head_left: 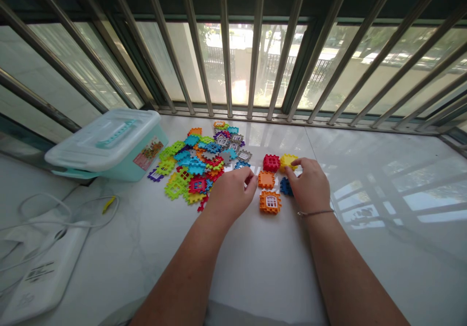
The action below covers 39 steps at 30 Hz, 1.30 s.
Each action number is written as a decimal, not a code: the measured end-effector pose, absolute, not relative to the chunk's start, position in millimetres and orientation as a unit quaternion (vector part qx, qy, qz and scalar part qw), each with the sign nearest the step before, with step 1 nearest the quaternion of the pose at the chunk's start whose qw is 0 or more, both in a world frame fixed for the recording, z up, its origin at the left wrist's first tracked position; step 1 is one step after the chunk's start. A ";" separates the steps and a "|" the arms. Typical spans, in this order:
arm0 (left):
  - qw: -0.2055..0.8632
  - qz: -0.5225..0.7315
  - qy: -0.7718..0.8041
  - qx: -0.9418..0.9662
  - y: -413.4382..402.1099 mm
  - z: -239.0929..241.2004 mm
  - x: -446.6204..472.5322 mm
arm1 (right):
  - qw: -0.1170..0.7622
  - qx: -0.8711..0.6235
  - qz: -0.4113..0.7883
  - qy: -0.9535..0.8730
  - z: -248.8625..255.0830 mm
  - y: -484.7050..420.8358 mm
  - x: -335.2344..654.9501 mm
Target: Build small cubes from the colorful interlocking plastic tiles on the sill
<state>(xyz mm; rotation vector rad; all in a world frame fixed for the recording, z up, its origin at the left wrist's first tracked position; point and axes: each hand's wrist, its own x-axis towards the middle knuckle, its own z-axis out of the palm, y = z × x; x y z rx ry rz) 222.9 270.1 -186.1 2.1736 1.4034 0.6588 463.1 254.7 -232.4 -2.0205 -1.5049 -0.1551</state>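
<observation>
Looking like home: metal bars (225, 48) lining far window (241, 61), trees (375, 47) showing outside, toy tiles (197, 167) lying centre, lidded storage box (105, 143) sitting left, corded white device (54, 267) resting near left.

Daylight entered through windows (241, 63), glare (240, 90) blown out near centre. Glossy white surface (412, 272) mirrored panes at right. Foreground lay dimmer; bars (225, 48) splayed toward edges.
</observation>
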 end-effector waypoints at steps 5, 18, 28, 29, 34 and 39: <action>0.234 0.230 0.513 0.793 269.5 -185.3 222.8 | 0.284 -0.770 -0.036 -0.571 -232.5 255.9 463.6; 0.232 0.215 0.521 0.793 269.1 -183.8 222.4 | 0.278 -0.769 -0.032 -0.575 -224.9 255.0 463.8; 0.223 0.212 0.524 0.794 269.0 -183.1 223.0 | 0.228 -0.770 -0.027 -0.596 -207.3 251.9 453.2; 0.223 0.213 0.523 0.795 269.1 -183.1 223.1 | 0.217 -0.766 -0.019 -0.604 -207.0 251.9 452.7; 0.219 0.213 0.521 0.797 268.9 -182.9 223.4 | 0.195 -0.742 0.000 -0.641 -208.1 252.7 452.3; 0.217 0.210 0.523 0.797 268.6 -183.5 222.8 | 0.168 -0.744 -0.001 -0.646 -209.8 253.0 452.6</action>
